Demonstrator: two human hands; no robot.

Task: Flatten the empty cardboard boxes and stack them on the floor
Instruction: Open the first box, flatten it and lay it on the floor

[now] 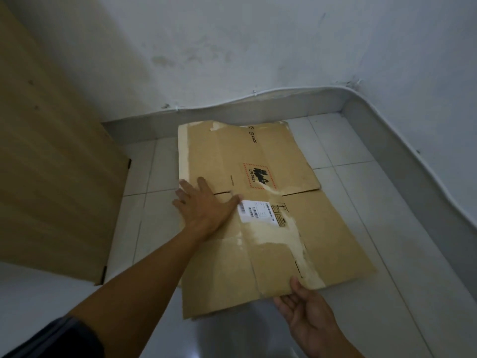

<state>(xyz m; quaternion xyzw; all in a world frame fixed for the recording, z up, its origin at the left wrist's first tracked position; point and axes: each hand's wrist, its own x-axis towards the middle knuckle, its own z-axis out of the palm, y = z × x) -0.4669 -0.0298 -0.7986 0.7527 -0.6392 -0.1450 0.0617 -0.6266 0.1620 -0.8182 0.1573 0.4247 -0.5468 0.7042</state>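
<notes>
From my feed I look down into a room corner; a flattened brown cardboard box (322, 241) lies on a floor of glossy white square tiles (387, 228), its far edge close to the grey skirting (284, 99) along the back wall. The card is creased into panels and flaps, with pale strips where tape has torn the surface; a white shipping label with barcodes (254, 211) sits near its middle, and a red-dashed hazard mark reading UN 3481 (258, 178) lies on the panel beyond it.

The left hand (204, 208) rests palm down on the left part of the box, its fingers (204, 184) straight and spread, the thumb reaching to the label's edge; a dark sleeve (59, 339) shows at the upper arm. The right hand (307, 313) is at the near edge of the box, palm turned up; its thumb (295, 282) lies on top of the card and its fingers slip beneath the edge, so it pinches the card there.

The white plastered wall (232, 47) is blotched with faint stains; a thin white cable (206, 107) runs along the top of the skirting and bends round the corner on the right; a pale wooden panel (51, 151) with small black fittings on its edge stands on the left, beside the box.
</notes>
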